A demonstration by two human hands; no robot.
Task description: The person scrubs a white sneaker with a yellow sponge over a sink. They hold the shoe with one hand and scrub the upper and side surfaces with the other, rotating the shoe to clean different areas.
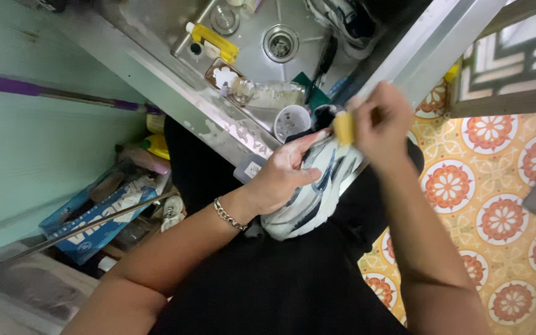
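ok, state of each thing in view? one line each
left hand: gripping the shoe
right hand: closed on the yellow brush
shoe: held up, foamy
yellow brush: against the shoe
cup: upright, in sink
clear bottle: lying on its side
sink: drain open

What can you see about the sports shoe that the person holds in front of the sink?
The sports shoe is white and grey with dark blue stripes on its side, in what looks like mesh and synthetic material. It is tilted, one end toward the sink, the other toward the person's body. The left hand grips it around the middle. The right hand presses a small yellow brush or sponge against its upper end. It looks wet or soapy, though this is hard to confirm.
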